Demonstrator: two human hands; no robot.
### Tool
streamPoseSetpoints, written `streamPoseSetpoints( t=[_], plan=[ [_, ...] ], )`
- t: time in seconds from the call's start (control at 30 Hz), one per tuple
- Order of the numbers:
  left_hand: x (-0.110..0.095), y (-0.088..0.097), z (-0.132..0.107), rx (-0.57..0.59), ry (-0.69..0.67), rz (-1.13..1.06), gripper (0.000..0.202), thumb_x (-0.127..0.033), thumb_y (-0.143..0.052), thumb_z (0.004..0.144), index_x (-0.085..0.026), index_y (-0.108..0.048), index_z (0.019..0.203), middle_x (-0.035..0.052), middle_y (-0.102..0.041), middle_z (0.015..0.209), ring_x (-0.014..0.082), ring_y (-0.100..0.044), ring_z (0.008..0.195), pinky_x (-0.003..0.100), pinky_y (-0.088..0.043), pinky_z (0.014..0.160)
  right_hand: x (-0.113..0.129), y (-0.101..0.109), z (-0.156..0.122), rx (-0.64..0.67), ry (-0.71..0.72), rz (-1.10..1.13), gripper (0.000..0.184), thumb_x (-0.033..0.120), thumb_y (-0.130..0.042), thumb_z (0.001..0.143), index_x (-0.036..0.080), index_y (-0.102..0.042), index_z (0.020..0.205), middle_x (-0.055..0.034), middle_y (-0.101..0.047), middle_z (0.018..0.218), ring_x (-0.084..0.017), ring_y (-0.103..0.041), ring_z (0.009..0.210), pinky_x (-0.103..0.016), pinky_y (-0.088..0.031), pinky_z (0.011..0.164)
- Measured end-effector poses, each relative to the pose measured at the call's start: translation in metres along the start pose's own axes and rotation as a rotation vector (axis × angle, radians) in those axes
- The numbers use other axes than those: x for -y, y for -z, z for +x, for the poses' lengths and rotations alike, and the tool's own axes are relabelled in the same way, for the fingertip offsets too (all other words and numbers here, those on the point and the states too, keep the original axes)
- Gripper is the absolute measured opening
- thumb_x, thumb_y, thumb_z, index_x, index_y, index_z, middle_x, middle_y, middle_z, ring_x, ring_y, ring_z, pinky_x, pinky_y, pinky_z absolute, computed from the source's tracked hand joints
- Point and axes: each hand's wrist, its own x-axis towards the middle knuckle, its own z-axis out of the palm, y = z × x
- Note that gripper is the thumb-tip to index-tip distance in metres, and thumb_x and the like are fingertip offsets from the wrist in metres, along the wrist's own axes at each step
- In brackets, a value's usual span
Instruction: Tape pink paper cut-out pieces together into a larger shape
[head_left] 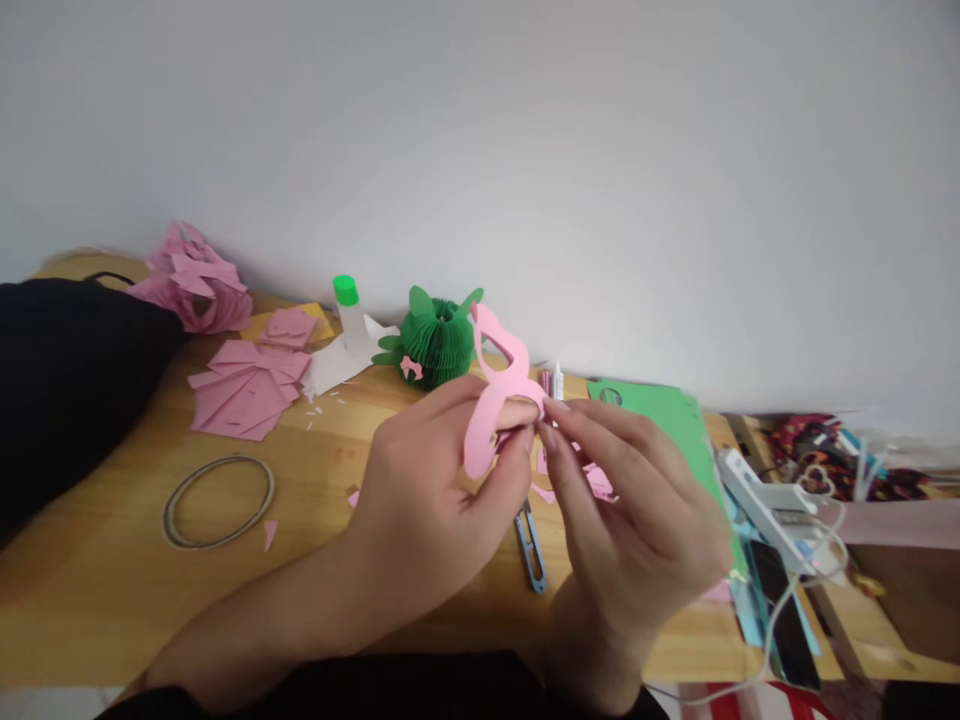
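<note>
A pink paper cutout (491, 412), with curved bands and loop-like openings, is held up above the table in front of me. My left hand (420, 500) grips it, one finger passing behind a band and the thumb closed near its right end. At that same end, my right hand (637, 490) pinches the paper between thumb and fingertips; the exact contact is partly hidden. Below the hands lies a blue-handled tool (532, 555), its upper part covered. Pink paper scraps (600, 483) show behind my right fingers.
A green pleated-paper ball (439, 345) with leaf shapes stands by the wall. Left of it are a green-capped glue stick (346, 292), folded pink paper (244, 390) and a tape ring (169, 515). Green sheets (660, 410), a power strip (757, 505) and a phone (784, 610) lie right.
</note>
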Motion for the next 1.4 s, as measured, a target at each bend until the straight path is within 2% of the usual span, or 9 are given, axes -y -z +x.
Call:
streamPoseSetpoints(
  t=[0.13, 0.43, 0.6, 0.93, 1.17, 1.4],
  plan=[
    [0.0009, 0.0002, -0.004, 0.012, -0.057, 0.109, 0.012, -0.007, -0.059, 0.087, -0.011, -0.07, 0.09, 0.0014, -0.071, 0.082, 0.0066, -0.065, 0.083, 0.013, -0.051, 0.083, -0.0009, 0.0012, 0.0001, 0.012, 0.022, 0.0, 0.025, 0.002, -0.071, 0.082, 0.018, -0.073, 0.099, -0.0037, -0.075, 0.094, -0.013, -0.071, 0.081, -0.026, -0.062, 0.069],
    [0.0017, 0.0028, -0.0047, 0.057, -0.117, 0.207, 0.013, -0.013, -0.055, 0.091, -0.016, -0.068, 0.091, 0.0011, -0.068, 0.079, 0.0119, -0.063, 0.075, 0.024, -0.053, 0.071, -0.0002, 0.0013, -0.0002, -0.001, 0.027, 0.009, 0.027, 0.0, -0.071, 0.08, 0.018, -0.074, 0.1, -0.0038, -0.075, 0.094, -0.014, -0.071, 0.081, -0.026, -0.062, 0.069],
    [0.0009, 0.0046, -0.0037, 0.076, -0.115, 0.199, 0.012, -0.01, -0.057, 0.089, -0.012, -0.069, 0.088, 0.0035, -0.068, 0.077, 0.0119, -0.062, 0.073, 0.023, -0.05, 0.07, -0.0004, 0.0019, -0.0003, 0.007, 0.036, 0.029, 0.029, -0.002, -0.07, 0.08, 0.019, -0.074, 0.101, -0.0045, -0.075, 0.094, -0.015, -0.071, 0.081, -0.028, -0.062, 0.068],
    [0.0004, 0.0066, -0.0045, 0.086, -0.115, 0.187, 0.013, -0.01, -0.057, 0.09, -0.011, -0.069, 0.086, 0.0045, -0.069, 0.079, 0.0115, -0.062, 0.075, 0.022, -0.049, 0.072, 0.0001, 0.0011, -0.0006, 0.005, 0.024, 0.033, 0.03, -0.003, -0.069, 0.08, 0.018, -0.074, 0.1, -0.0044, -0.075, 0.094, -0.015, -0.07, 0.08, -0.028, -0.063, 0.068],
    [0.0007, 0.006, -0.0034, 0.086, -0.122, 0.192, 0.01, -0.009, -0.059, 0.088, -0.014, -0.067, 0.087, 0.0012, -0.067, 0.078, 0.0096, -0.063, 0.078, 0.018, -0.05, 0.076, -0.0002, 0.0013, -0.0012, -0.017, 0.01, 0.023, 0.032, -0.001, -0.068, 0.081, 0.024, -0.073, 0.101, -0.0024, -0.075, 0.094, -0.016, -0.072, 0.078, -0.03, -0.063, 0.065],
    [0.0014, 0.0066, -0.0043, 0.081, -0.125, 0.209, 0.013, -0.009, -0.056, 0.089, -0.013, -0.068, 0.09, 0.0035, -0.069, 0.076, 0.0124, -0.063, 0.07, 0.023, -0.049, 0.068, 0.0006, 0.0027, 0.0011, -0.002, 0.017, 0.036, 0.03, 0.001, -0.071, 0.08, 0.021, -0.072, 0.102, -0.0041, -0.076, 0.094, -0.017, -0.072, 0.079, -0.03, -0.063, 0.064]
  ],
)
